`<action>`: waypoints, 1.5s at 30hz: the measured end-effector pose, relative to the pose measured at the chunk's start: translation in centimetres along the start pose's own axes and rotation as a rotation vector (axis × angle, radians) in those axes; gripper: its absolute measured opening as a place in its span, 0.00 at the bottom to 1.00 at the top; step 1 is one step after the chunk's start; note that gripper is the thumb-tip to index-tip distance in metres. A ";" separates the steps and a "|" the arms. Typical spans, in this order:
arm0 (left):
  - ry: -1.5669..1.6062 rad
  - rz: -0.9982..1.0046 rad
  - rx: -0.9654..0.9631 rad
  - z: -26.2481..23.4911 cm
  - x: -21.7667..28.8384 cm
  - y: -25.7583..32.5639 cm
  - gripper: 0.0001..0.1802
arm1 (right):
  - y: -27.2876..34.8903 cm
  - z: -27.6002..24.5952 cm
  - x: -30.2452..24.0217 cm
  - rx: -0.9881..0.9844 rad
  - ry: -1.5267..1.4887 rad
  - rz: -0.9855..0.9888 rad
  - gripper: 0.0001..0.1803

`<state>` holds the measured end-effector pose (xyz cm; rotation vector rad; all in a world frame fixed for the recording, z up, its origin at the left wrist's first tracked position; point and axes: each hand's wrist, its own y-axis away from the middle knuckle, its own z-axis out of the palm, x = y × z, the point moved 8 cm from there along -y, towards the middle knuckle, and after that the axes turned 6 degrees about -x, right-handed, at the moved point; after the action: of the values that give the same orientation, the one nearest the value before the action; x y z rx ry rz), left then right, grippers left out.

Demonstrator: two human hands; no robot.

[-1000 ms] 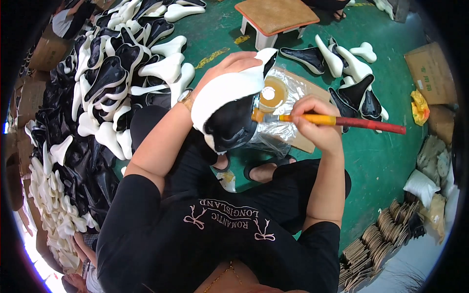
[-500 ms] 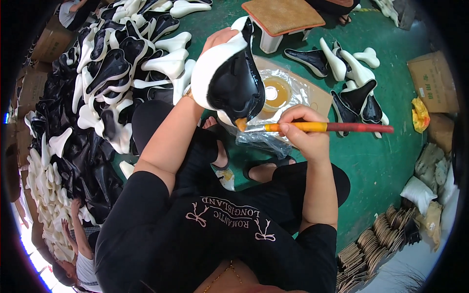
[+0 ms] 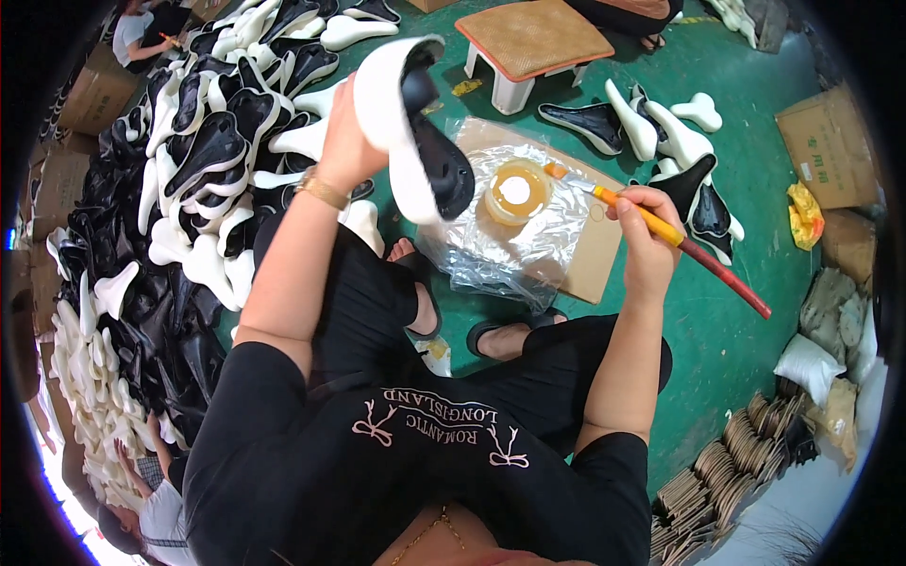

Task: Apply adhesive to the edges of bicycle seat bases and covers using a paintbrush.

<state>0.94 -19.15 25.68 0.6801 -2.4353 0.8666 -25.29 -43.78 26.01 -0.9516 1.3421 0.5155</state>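
Observation:
My left hand (image 3: 351, 141) grips a bicycle saddle (image 3: 406, 174) with a white padded body and a black hollow underside. The saddle is raised and tilted, its black side facing right. My right hand (image 3: 651, 236) is closed around a paintbrush (image 3: 710, 264) with a yellow and red handle. The brush's amber-coated tip hangs just right of a round tub (image 3: 498, 213) of amber liquid with a white disc-like spot at its middle. Crumpled clear plastic (image 3: 462, 247) lies under the tub, over a sheet of cardboard (image 3: 587, 272).
Black and white saddles (image 3: 203, 156) are heaped at left; several more (image 3: 684, 141) lie at right. A brown-topped stool (image 3: 533, 40) stands ahead. Cartons (image 3: 830, 141), a yellow bag (image 3: 804, 217) and stacked brown pieces (image 3: 731, 462) line the right. Other people sit lower left (image 3: 165, 519), upper left and at the top.
The brush has left the saddle and moved right, beside the tub. My left hand has shifted the saddle up and left and turned it, uncovering the tub and plastic.

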 end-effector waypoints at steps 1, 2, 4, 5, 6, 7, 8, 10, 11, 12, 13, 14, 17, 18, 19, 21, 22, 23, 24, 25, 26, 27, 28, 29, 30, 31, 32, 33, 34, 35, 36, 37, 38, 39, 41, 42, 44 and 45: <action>-0.211 0.119 -0.065 -0.6 3.2 -0.7 0.35 | 0.2 -1.2 0.5 0.061 0.017 0.053 0.03; -0.180 0.116 -0.052 -1.4 3.1 -0.6 0.34 | 0.1 -1.8 0.4 0.091 0.026 0.042 0.04; -0.140 0.124 -0.020 -2.7 3.8 -0.5 0.32 | 0.0 -2.8 -0.3 0.183 -0.072 0.011 0.04; -0.141 0.130 -0.012 -3.2 4.6 -0.3 0.32 | 0.0 -3.4 -0.8 0.266 -0.168 -0.019 0.05; -0.270 0.149 -0.036 -3.2 5.6 -0.2 0.31 | 0.2 -3.4 -1.5 0.275 -0.254 -0.059 0.05; -0.405 0.163 -0.061 -3.0 6.4 0.0 0.30 | 0.2 -3.1 -1.7 0.271 -0.258 -0.065 0.05; -0.502 0.193 -0.033 -2.7 7.3 0.1 0.28 | 0.1 -2.1 -2.3 0.190 -0.254 -0.112 0.05; -0.553 0.236 -0.075 -1.6 9.0 0.1 0.26 | 0.0 0.3 -3.2 0.043 -0.112 -0.179 0.07; -0.556 0.266 -0.090 -0.6 9.6 0.2 0.26 | 0.0 2.1 -3.8 -0.028 0.008 -0.217 0.07; -0.537 0.277 -0.094 0.0 10.5 0.3 0.24 | 0.0 4.2 -4.5 -0.100 0.129 -0.254 0.08; -0.532 0.281 -0.096 0.5 11.2 0.5 0.24 | 0.0 6.2 -5.1 -0.156 0.158 -0.293 0.08; -0.508 0.284 -0.107 0.9 11.9 0.5 0.24 | 0.0 7.3 -5.3 -0.205 0.183 -0.337 0.08; -0.485 0.268 -0.104 0.6 12.1 0.5 0.22 | -0.1 5.8 -5.0 -0.217 0.293 -0.328 0.08; -0.513 0.240 -0.129 0.6 11.5 0.6 0.23 | -0.3 4.1 -4.5 -0.179 0.380 -0.273 0.08; -0.537 0.218 -0.152 0.6 11.1 0.5 0.25 | 0.0 2.2 -3.9 -0.139 0.496 -0.294 0.08; -0.522 0.192 -0.136 0.1 10.6 0.7 0.25 | 0.4 -0.2 -3.9 -0.046 0.499 -0.250 0.08; -0.501 0.175 -0.127 0.0 10.5 0.6 0.25 | 0.4 0.4 -4.7 -0.041 0.500 -0.251 0.08; -0.503 0.172 -0.131 0.0 10.4 0.7 0.25 | 0.5 1.6 -6.3 -0.010 0.405 -0.322 0.08; -0.508 0.169 -0.127 -0.2 10.4 0.6 0.24 | 0.7 2.1 -7.3 0.022 0.310 -0.391 0.08; -0.506 0.175 -0.120 -0.4 10.5 0.4 0.24 | 0.8 1.9 -7.1 0.030 0.314 -0.391 0.08; -0.503 0.184 -0.122 -0.3 10.7 0.4 0.24 | 0.5 2.2 -5.9 -0.043 0.330 -0.349 0.08; -0.518 0.192 -0.131 -0.2 10.8 0.4 0.24 | 0.5 2.4 -5.0 -0.116 0.344 -0.306 0.08; -0.538 0.196 -0.135 -0.1 10.8 0.4 0.24 | 0.2 1.4 -4.8 -0.107 0.547 -0.281 0.08; -0.540 0.201 -0.130 0.0 10.9 0.5 0.24 | 0.2 0.9 -4.8 -0.104 0.548 -0.287 0.08; -0.500 0.169 -0.146 0.2 10.6 0.6 0.24 | 0.5 -0.2 -5.1 -0.022 0.443 -0.296 0.08; -0.459 0.132 -0.166 0.4 10.3 0.8 0.24 | 0.7 -1.0 -5.5 0.056 0.335 -0.298 0.08; -0.463 0.136 -0.162 0.4 10.3 0.7 0.24 | 0.8 -0.3 -6.5 0.061 0.286 -0.353 0.07; -0.463 0.138 -0.162 0.6 10.4 0.5 0.24 | 0.7 -0.1 -6.4 0.062 0.287 -0.353 0.07; -0.445 0.147 -0.166 0.7 10.6 0.2 0.25 | 0.6 0.6 -6.2 -0.012 0.323 -0.349 0.07; -0.427 0.156 -0.169 0.9 10.8 0.0 0.25 | 0.4 1.1 -5.9 -0.086 0.361 -0.344 0.08; -0.417 0.166 -0.168 1.2 10.7 -0.1 0.25 | 0.6 -0.6 -5.4 -0.023 0.512 -0.357 0.07; -0.417 0.105 -0.214 1.6 9.5 -0.1 0.26 | 0.6 -1.7 -6.0 0.034 0.689 -0.418 0.06; -0.413 0.045 -0.257 2.0 8.5 -0.2 0.27 | 0.7 -4.0 -5.9 0.175 0.634 -0.381 0.05; -0.408 0.044 -0.245 2.3 8.4 -1.2 0.27 | 1.0 -6.3 -5.8 0.313 0.576 -0.346 0.04; -0.075 -0.055 -0.219 3.8 8.0 -3.5 0.30 | 2.2 -10.9 -4.9 0.606 0.180 -0.206 0.03; 0.186 -0.086 -0.242 5.0 9.7 -5.3 0.33 | 2.9 -12.7 -5.1 0.695 0.130 -0.253 0.05; 0.846 -0.023 -0.232 6.3 14.5 -8.7 0.37 | 3.6 -15.1 -4.4 0.787 0.010 -0.312 0.09; 0.698 0.154 -0.116 5.0 16.3 -10.1 0.37 | 3.6 -15.7 -3.8 0.789 -0.060 -0.325 0.10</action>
<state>-7.01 -34.13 35.94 0.1054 -1.8928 0.8343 -37.94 -53.81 29.48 -0.4685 1.1549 -0.2354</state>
